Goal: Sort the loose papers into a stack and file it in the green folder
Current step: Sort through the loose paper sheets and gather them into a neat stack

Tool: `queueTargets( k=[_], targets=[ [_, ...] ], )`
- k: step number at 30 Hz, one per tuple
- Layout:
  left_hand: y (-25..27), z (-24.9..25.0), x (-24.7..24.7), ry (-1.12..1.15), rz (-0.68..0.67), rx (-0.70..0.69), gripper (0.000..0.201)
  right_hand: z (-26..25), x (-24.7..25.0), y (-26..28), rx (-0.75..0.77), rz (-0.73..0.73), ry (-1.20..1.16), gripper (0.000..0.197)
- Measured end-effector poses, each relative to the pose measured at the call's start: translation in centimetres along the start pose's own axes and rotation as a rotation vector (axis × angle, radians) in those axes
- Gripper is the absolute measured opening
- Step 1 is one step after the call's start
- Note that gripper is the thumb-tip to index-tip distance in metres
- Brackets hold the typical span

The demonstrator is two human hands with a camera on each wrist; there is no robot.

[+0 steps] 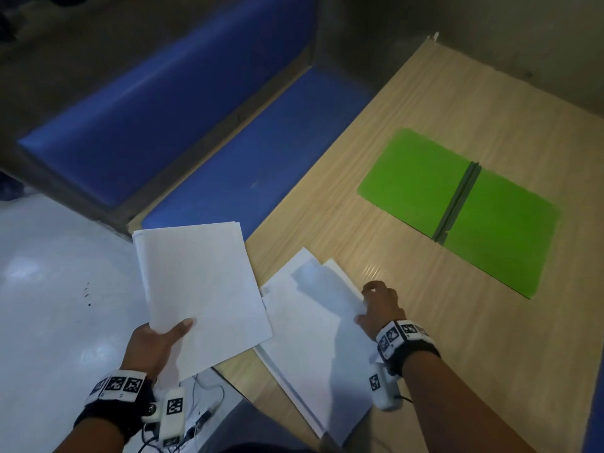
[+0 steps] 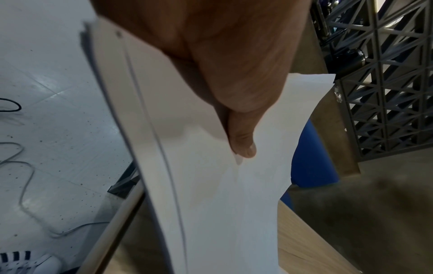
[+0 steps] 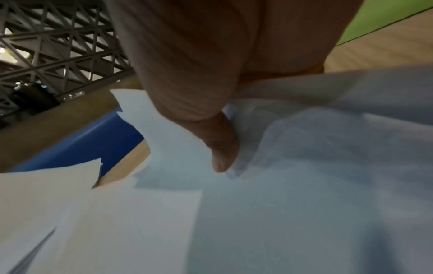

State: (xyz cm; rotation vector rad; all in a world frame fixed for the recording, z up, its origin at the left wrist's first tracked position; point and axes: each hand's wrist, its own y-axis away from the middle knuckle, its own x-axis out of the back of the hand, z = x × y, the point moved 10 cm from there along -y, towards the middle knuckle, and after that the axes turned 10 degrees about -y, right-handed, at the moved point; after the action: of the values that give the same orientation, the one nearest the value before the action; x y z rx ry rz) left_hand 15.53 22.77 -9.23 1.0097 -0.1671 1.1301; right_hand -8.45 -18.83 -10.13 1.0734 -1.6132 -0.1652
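Note:
My left hand [image 1: 157, 341] holds a stack of white papers [image 1: 199, 289] above the table's left edge, thumb [image 2: 241, 142] pressed on top of the stack [image 2: 211, 204]. Several loose white sheets [image 1: 313, 338] lie fanned on the wooden table [image 1: 457, 354]. My right hand [image 1: 380, 308] pinches the right edge of the top loose sheet [image 3: 304, 166], lifting it; the thumb [image 3: 222, 153] lies on the paper. The green folder [image 1: 457, 207] lies spread flat on the table, beyond the right hand, with nothing on it.
A blue padded bench [image 1: 228, 158] runs along the table's far left side. The pale floor [image 1: 49, 289] is at the left, with cables [image 2: 23, 185] and a striped shoe [image 2: 21, 263]. A grey lattice panel [image 2: 386, 92] stands behind.

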Motion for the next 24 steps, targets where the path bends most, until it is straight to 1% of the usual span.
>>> queueTargets(
  k=[1, 3, 5, 7, 9, 10, 13, 14, 17, 21, 24],
  targets=[
    [0.1, 0.2, 0.1, -0.008, 0.004, 0.0, 0.03, -0.4, -0.4, 0.2, -0.008, 0.004, 0.019, 0.035],
    [0.2, 0.5, 0.7, -0.016, 0.012, 0.0, 0.03, -0.8, -1.3, 0.2, -0.022, -0.009, 0.012, 0.036],
    [0.3, 0.5, 1.6, -0.017, 0.032, 0.006, 0.037, -1.2, -1.9, 0.5, -0.026, -0.01, -0.016, 0.039],
    [0.4, 0.5, 2.8, 0.006, 0.065, 0.003, 0.047, -1.2, -2.3, 1.2, -0.019, 0.014, -0.098, 0.046],
    [0.7, 1.1, 4.0, 0.025, 0.091, -0.003, 0.048, -0.6, -3.0, 1.9, -0.035, 0.013, -0.238, 0.052],
    [1.0, 1.7, 4.6, 0.031, 0.106, -0.011, 0.045, -0.1, -3.2, 2.3, -0.051, 0.015, -0.293, 0.049],
    [1.6, 3.1, 6.2, 0.027, 0.144, -0.032, 0.042, 1.7, -3.2, 3.3, -0.095, 0.022, -0.361, 0.027],
    [1.6, 3.6, 6.8, 0.02, 0.156, -0.038, 0.044, 2.3, -2.9, 3.9, -0.106, 0.031, -0.401, 0.024],
    [1.6, 5.2, 8.1, 0.004, 0.183, -0.048, 0.049, 4.9, -2.0, 5.6, -0.13, 0.057, -0.581, 0.024],
    [1.9, 7.7, 7.4, 0.035, 0.166, -0.089, 0.048, 7.5, -0.6, 8.0, -0.103, 0.055, -0.741, 0.022],
    [1.7, 8.8, 4.4, 0.06, 0.079, -0.133, 0.046, 9.6, 1.5, 10.3, -0.101, 0.121, -0.883, 0.026]
  ],
)
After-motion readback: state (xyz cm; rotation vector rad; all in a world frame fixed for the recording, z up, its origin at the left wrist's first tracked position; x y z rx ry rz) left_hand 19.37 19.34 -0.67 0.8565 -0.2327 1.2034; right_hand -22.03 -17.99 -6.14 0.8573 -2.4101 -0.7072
